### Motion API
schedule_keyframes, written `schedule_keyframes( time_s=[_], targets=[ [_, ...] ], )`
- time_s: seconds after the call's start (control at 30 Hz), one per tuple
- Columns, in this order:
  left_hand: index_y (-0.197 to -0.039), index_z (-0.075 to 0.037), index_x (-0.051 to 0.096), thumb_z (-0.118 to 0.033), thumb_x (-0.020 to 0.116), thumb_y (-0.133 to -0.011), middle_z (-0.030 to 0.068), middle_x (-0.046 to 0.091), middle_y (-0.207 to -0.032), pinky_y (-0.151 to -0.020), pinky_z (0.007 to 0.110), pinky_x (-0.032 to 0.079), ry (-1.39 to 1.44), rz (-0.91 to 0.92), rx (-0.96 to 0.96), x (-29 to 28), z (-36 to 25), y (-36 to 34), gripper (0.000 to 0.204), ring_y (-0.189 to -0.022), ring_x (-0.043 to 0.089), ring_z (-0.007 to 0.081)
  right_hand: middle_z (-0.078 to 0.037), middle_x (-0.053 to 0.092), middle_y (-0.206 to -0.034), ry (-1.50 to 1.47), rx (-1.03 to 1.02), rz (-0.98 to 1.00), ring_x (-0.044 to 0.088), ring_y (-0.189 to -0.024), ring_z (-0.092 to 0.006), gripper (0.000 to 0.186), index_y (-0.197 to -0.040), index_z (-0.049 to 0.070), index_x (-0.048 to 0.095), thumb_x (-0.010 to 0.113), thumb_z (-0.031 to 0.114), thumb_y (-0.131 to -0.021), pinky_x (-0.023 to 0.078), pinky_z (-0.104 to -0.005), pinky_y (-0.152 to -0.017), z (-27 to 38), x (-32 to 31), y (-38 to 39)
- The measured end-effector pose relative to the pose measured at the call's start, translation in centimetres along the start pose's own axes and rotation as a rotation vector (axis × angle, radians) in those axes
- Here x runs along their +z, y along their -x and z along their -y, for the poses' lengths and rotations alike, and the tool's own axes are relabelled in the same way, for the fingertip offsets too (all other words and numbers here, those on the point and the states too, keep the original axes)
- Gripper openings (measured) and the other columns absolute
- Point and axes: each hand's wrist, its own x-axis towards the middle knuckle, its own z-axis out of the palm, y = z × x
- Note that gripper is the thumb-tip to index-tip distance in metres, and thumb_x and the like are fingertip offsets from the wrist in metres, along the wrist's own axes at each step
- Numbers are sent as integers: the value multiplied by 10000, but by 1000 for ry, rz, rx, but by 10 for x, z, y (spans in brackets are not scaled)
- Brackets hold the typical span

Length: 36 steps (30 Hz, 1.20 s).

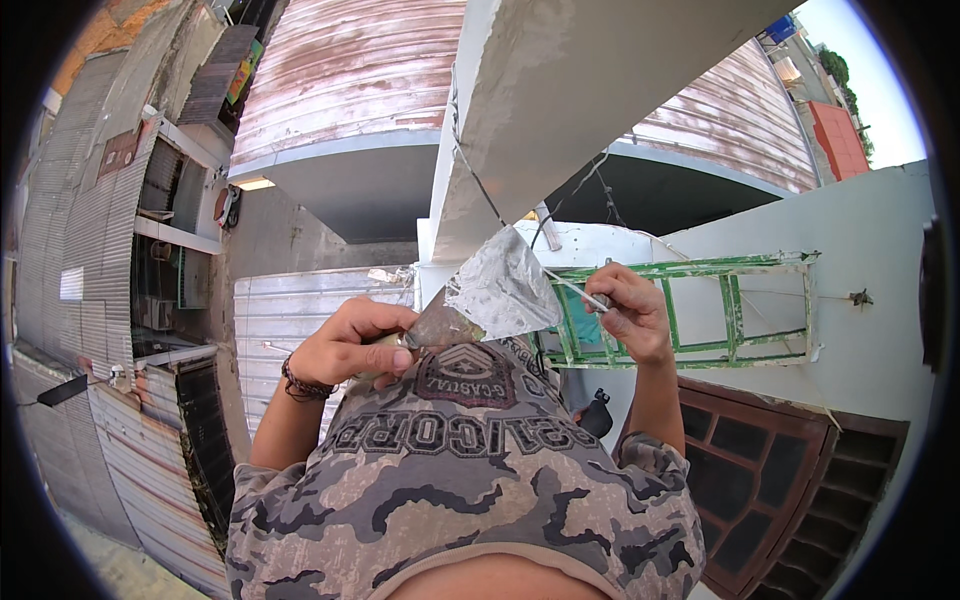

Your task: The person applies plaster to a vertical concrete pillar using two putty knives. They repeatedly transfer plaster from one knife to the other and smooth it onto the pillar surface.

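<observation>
The left hand (358, 345) was closed on a trowel (440, 326) before the patterned shirt (450, 510), pale paste (505, 285) heaped on it; the right hand (637, 312), apart from the left, pinched a slim tool (600, 302). Good handling seemingly wanted the trowel level; light tool strokes likely suited.

The camouflage shirt (350, 545) had a row of big letters and numbers (440, 433) across it — and a dark patch (467, 374) there had smaller letters with pointed stripes.
</observation>
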Motion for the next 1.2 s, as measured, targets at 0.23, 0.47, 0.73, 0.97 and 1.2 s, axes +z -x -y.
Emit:
schedule_keyframes(
  time_s=[0.23, 0.47, 0.73, 0.97, 1.2],
  targets=[
    [-1120, 87, 629, -91, 654, -893, 38, 627, -720, -460, 218, 423, 11, -29, 16, -4, -1, 4, 289, -509, 529, 65, -114, 601, -1010, 121, 27, -99, 573, -875, -172, 313, -1131, -63, 634, 665, 75, -852, 455, -278, -732, 7, -6, -2],
    [-1136, 71, 601, -100, 605, -924, 21, 592, -682, -472, 214, 403, 10, -141, -55, 9, 0, 2, 273, -507, 516, 65, -120, 588, -1025, -545, 199, -66, 564, -828, -157, 513, -1309, -90, 478, 635, 218, -929, 475, -288, -666, 9, 28, 2],
    [-1138, 67, 594, -111, 579, -944, 22, 585, -678, -468, 219, 398, -10, -186, -66, 16, 0, 5, 264, -499, 503, 64, -131, 600, -1026, -702, 172, -104, 564, -781, -151, 492, -1395, 45, 463, 607, 177, -944, 434, -251, -598, -12, 54, 9],
    [-1146, 70, 599, -111, 594, -935, 27, 592, -672, -461, 223, 409, 7, -203, -44, 13, 2, 9, 277, -495, 512, 71, -127, 551, -1009, -460, 101, -94, 530, -728, -128, 477, -1262, -90, 525, 612, 223, -914, 398, -214, -519, -17, 60, 3],
    [-1125, 72, 615, -96, 621, -912, 28, 594, -651, -454, 225, 414, -31, -225, -62, 5, -3, 17, 272, -481, 521, 73, -115, 582, -962, -59, 20, -86, 548, -796, -148, 375, -1191, -60, 623, 644, 98, -852, 424, -237, -669, -1, 49, -4]
  ],
)
